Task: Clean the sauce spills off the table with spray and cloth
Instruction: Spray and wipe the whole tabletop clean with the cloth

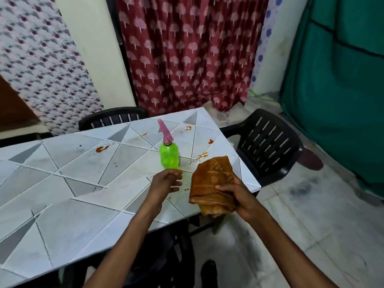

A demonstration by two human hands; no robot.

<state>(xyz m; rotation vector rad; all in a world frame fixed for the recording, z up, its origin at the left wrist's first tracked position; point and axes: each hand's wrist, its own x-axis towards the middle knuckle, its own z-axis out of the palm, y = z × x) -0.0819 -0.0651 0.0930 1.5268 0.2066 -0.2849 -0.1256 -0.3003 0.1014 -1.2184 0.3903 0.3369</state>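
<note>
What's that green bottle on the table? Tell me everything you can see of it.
The spray bottle has a bright green, see-through plastic body with bumpy sides and a pink trigger head. It stands upright on the patterned table, among orange sauce spills. The left hand is just in front of its base, fingers loosely curled; whether they touch it is unclear. The cloth in the right hand is apart from it.

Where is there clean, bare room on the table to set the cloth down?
The wide near-left stretch of the table, left of the left hand, is bare. Crowded: around the spray bottle toward the right corner, sauce spills and drops cluster. The right hand holds the cloth.
</note>
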